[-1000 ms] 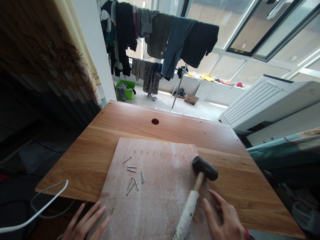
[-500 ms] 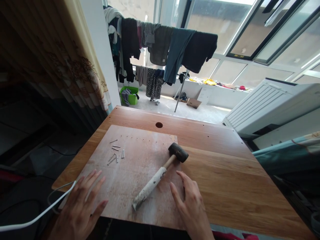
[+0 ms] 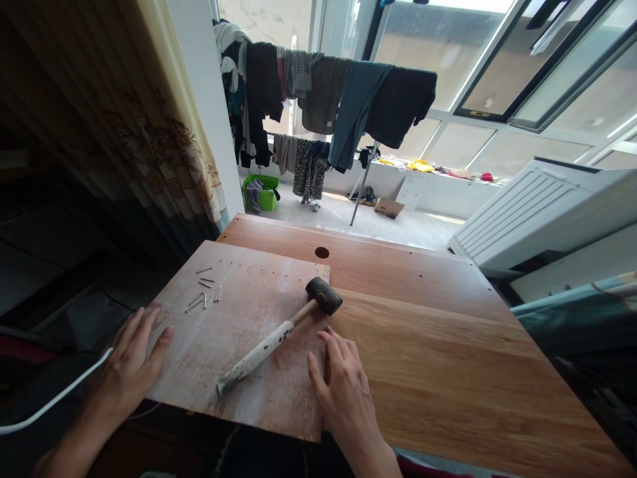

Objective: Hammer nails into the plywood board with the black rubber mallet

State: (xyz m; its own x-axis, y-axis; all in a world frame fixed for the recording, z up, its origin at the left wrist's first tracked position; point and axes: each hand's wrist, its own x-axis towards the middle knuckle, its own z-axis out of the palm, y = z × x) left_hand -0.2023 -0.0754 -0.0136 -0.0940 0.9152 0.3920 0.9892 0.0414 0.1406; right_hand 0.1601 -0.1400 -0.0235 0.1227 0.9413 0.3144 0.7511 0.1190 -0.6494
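Note:
A thin wooden board (image 3: 199, 345) lies on the table and juts past its left edge. On it rests a rubber mallet (image 3: 269, 344), black head to the upper right, its worn white-coated handle slanting toward me. Several loose nails (image 3: 217, 293) are scattered on the board's upper left part. A row of small dark marks runs along the far side. My left hand (image 3: 132, 365) touches the board's left edge, fingers spread, thumb on top. At the right edge is my right hand (image 3: 346, 382), fingers apart and slightly curved, beside the mallet head. Neither hand is on the mallet.
The wooden table (image 3: 448, 345) has a round hole (image 3: 322, 253) near its far edge. A white cable (image 3: 54, 401) runs by my left hand. Beyond are a clothes rack with laundry (image 3: 323, 99), a green basket (image 3: 269, 199), a curtain (image 3: 164, 133) and a white appliance (image 3: 537, 206).
The board has shifted left across the table, carrying the mallet and nails with it. Both my hands have moved left along with it.

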